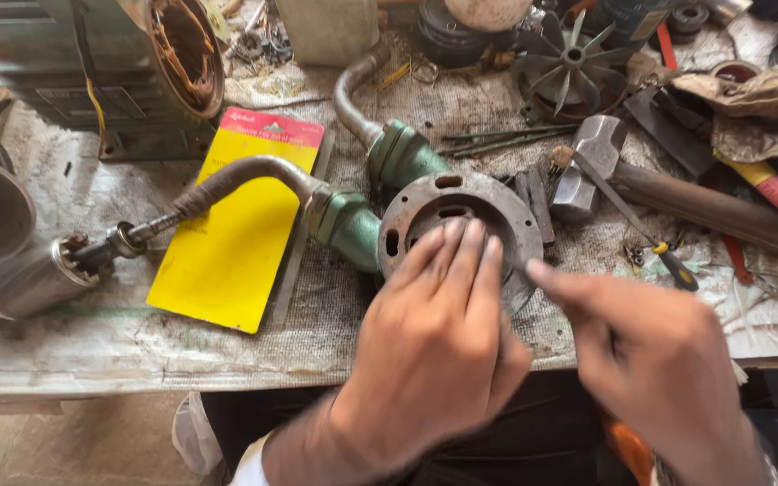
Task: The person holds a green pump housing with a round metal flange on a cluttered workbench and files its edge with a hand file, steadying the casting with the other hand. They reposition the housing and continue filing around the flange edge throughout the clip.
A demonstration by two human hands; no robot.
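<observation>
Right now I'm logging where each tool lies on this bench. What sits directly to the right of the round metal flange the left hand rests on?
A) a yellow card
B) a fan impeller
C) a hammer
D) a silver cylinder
C: the hammer lies just right of the round flange under the left hand, its head by the rim and its handle running off to the right.

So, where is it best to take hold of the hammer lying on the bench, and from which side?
Probably by the brown handle of the hammer, coming from above on the right. The handle lies flat and mostly bare there, though a thin screwdriver crosses it near the steel head, which is crowded by metal parts beside the round plate.
</observation>
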